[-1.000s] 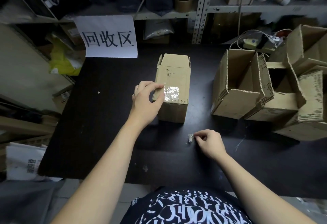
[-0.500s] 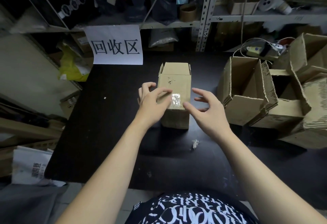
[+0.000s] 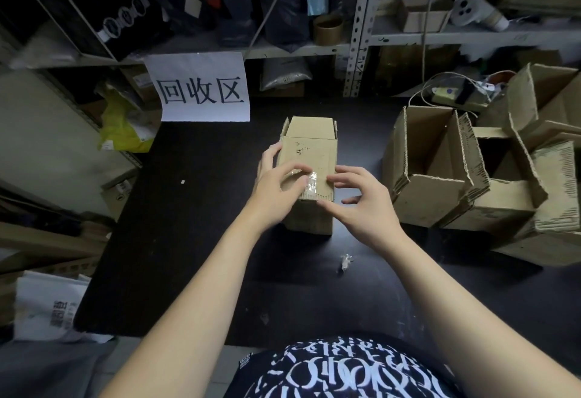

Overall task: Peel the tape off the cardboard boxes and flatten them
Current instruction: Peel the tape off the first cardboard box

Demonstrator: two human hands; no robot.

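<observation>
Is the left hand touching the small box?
Touching. The head view shows the left hand gripping the small box, thumb on top, fingers against its side.

R hand [image 3: 361, 205] let go of tape scrap [image 3: 345, 261], rose from box's [image 3: 309, 158] 5 o'clock to its 3 o'clock; fingers now spread at taped near edge.

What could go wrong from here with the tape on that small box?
1. The tape is a short shiny patch at the near top edge of the box; it may tear and leave bits stuck.
2. Only the left hand grips the box; a hard pull by the right hand could tip it.
</observation>
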